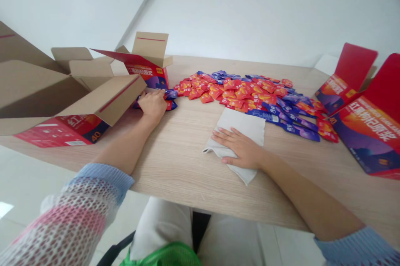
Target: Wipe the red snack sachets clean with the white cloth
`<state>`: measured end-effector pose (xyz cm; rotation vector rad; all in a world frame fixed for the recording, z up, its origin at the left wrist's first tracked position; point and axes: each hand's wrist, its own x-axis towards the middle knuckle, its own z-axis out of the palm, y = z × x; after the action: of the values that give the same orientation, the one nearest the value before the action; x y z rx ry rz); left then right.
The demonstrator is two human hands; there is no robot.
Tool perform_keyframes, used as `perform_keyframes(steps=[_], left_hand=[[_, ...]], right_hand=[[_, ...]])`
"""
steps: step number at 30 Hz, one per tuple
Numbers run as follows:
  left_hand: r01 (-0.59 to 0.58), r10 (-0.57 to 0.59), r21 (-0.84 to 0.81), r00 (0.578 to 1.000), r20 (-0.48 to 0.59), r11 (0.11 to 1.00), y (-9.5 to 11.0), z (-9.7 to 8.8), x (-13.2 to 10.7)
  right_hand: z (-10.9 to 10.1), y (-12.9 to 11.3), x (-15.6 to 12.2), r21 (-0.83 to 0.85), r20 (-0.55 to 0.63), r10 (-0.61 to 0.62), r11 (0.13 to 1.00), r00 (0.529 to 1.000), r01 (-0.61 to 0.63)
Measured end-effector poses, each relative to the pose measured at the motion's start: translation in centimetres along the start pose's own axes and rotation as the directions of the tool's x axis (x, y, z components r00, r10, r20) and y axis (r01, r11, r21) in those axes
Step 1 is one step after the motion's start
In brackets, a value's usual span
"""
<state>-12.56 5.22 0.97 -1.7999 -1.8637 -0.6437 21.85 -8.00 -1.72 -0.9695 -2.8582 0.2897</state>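
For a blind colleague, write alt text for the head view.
The right hand lies flat on a pale cloth; the left hand is at a few packets. Beyond, piled red and purple packets lie on the table between open boxes.

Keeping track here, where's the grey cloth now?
In the head view, the grey cloth lies right of centre under the right hand, by the sachet pile.

Looks like soft, matt fabric on the cloth (250, 126), slick plastic film on the sachets (236, 92), bare matt cardboard inside the large carton (90, 101), smooth wood grain across the worktop (179, 153).
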Motion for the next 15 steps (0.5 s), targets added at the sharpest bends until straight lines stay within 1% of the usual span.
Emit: perform_keyframes(steps=[3,7,9,13,15], left_hand=[[0.003,-0.003,-0.002,1.0,-0.004,1.0,0.6,0.1,-0.3],[0.089,-0.092,0.045,0.993,0.073,0.995,1.1,0.4,-0.5],[0.1,-0.108,0.085,0.989,0.097,0.991,1.4,0.5,-0.6],[0.102,-0.112,0.13,0.991,0.071,0.986,1.7,0.5,-0.8],[0.08,-0.084,0.114,0.996,0.031,0.99,1.9,0.2,-1.0]], right_hand=[[0.1,0.1,0.0,0.014,-0.005,-0.005,1.0,1.0,0.005],[0.1,0.3,0.1,0.05,-0.019,-0.012,0.999,1.0,0.012],[0.1,0.3,0.1,0.058,-0.024,-0.015,0.998,1.0,0.016],[0.2,0.3,0.1,0.048,-0.025,-0.02,0.999,0.999,0.021],[0.3,0.3,0.1,0.041,-0.023,-0.021,0.999,1.0,0.022]])
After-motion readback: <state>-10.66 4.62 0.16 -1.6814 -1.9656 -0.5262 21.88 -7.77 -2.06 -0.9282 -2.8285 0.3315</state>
